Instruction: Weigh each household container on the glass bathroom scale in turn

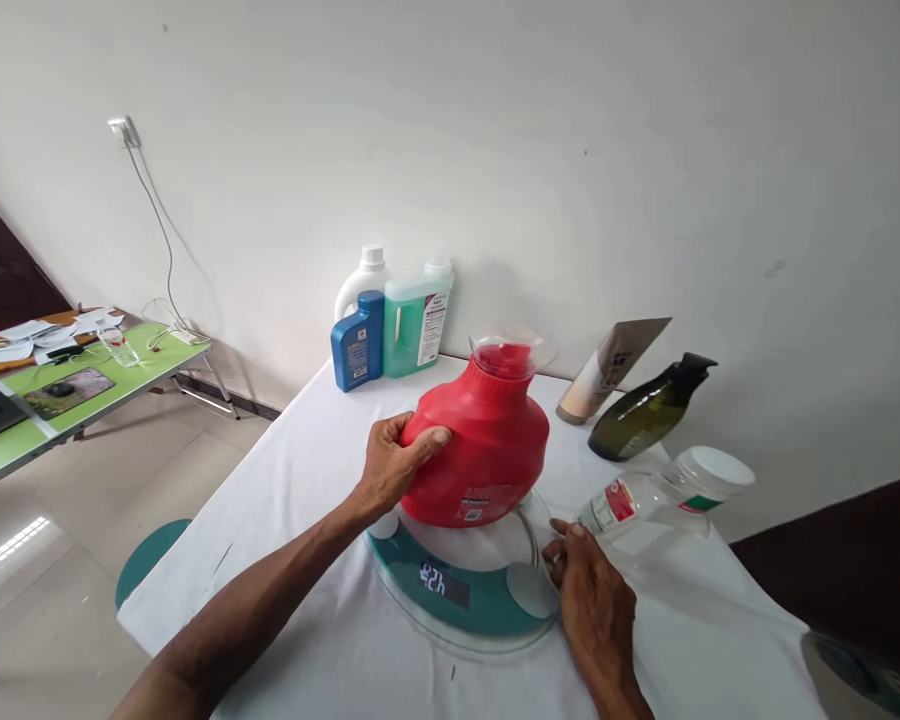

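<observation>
A big red plastic jug (474, 450) with a wide clear collar at its mouth (511, 352) is on a round glass scale (450, 590), slightly tilted. My left hand (401, 460) is closed on the jug's left side, thumb across its front. The scale has a green band and a lit display (444, 584), whose digits are hard to read. At the scale's right edge, my right hand (591, 590) has its fingers curled and seems to pinch the glass rim. Just beyond that hand stands a clear jar (649, 500) with a white lid.
A brown-grey tube (607, 370) and a dark green pump bottle (645, 410) stand at the back right. Against the wall are a blue bottle (358, 342), a green jug (412, 325) and a white bottle (364, 278). A green side table (127, 375) is at left.
</observation>
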`<state>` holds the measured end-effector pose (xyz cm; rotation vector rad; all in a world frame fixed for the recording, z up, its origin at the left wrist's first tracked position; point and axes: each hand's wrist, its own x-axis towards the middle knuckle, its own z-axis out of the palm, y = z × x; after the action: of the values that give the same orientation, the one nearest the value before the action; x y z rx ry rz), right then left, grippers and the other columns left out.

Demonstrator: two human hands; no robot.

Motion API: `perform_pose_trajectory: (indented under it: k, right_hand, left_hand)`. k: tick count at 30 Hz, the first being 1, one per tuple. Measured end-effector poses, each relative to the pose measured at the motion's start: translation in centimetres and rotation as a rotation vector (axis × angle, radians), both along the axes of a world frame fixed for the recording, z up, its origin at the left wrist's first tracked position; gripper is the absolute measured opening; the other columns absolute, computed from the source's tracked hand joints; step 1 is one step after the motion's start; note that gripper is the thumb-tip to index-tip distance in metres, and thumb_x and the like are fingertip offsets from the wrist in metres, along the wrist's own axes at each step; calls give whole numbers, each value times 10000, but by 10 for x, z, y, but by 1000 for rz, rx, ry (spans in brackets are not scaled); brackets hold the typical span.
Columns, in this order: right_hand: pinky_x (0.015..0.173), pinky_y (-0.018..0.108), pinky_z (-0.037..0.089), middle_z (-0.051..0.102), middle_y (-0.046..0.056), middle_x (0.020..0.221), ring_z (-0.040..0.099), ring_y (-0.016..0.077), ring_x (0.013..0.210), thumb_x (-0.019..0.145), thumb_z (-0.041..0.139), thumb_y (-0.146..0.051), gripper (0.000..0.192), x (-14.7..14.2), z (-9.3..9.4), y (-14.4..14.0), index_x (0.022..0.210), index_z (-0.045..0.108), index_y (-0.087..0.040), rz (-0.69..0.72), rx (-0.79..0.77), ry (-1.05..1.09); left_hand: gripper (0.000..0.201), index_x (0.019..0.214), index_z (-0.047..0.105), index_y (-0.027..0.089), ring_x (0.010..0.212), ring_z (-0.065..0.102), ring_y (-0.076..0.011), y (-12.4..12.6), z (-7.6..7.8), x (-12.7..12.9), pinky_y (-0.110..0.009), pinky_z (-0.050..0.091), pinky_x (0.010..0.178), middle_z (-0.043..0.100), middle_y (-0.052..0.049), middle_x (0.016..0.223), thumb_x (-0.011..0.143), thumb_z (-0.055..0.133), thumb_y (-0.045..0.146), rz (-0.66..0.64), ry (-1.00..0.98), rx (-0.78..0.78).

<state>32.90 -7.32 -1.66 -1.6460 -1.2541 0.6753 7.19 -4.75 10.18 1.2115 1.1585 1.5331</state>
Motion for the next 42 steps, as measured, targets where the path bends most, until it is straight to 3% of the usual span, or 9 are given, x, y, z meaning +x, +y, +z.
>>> perform_pose_trajectory:
  k: [6,12,15,18,23,30,37,40,42]
  right_hand:
    - [658,415,552,746,77,772,657,266,642,904,337,-1045,940,3,-1,1,1031,777,-224,-30,-17,5]
    - [708,419,564,751,77,777,669,270,659,908,312,-1050,959,4,2,2,1052,784,-228,-25,-38,-12]
    - [682,420,556,742,74,756,653,267,634,893,310,-1060,954,4,0,3,1014,783,-241,-53,-40,-3]
    - [667,415,559,741,67,749,641,260,609,916,343,-1025,897,5,-3,3,1018,785,-251,-55,-28,16]
    - [640,414,569,732,57,743,670,277,641,935,345,-990,855,7,-3,3,1027,804,-275,-87,-73,12]
    - [699,427,558,747,75,770,647,280,667,990,330,-924,817,4,0,0,1033,817,-268,-105,-88,-42]
    - [755,430,530,742,88,801,615,263,683,1001,318,-910,873,-1,5,-1,1113,800,-191,-94,-112,-33]
    - [780,426,530,743,89,806,622,254,684,1006,316,-911,875,-2,6,-2,1106,786,-180,-65,-75,-18]
    - [793,426,532,745,90,797,631,252,684,1004,306,-921,871,-3,6,-2,1074,768,-186,-45,-46,-8]
  left_hand:
    - [821,556,440,226,513,304,-77,17,4,-4,-260,272,483,341,43,532,581,886,915,84,-87,-39]
    - [808,580,418,238,519,290,-87,56,28,-47,-269,245,466,293,45,548,669,853,912,274,-36,138]
    - [824,586,377,238,515,232,-68,84,32,-66,-267,208,463,268,59,554,675,881,884,335,-26,207]
    - [833,590,343,239,521,216,-59,113,22,-75,-260,195,470,264,68,561,682,910,843,391,-30,238]
    - [792,580,349,243,540,257,-75,152,-7,-78,-280,185,507,294,56,574,745,903,784,456,2,212]
    - [713,586,402,238,545,329,-97,181,-36,-83,-281,231,507,343,42,576,850,904,670,500,30,154]
    - [589,689,494,247,721,569,-178,181,-42,-93,-293,471,640,465,13,675,964,798,670,462,171,155]
    - [462,927,670,228,997,683,-246,149,-35,-100,-371,597,903,660,-49,934,915,863,648,506,325,123]
    - [560,1137,702,213,1226,675,-307,108,-25,-105,-459,574,1101,696,-114,1176,839,946,619,543,418,119]
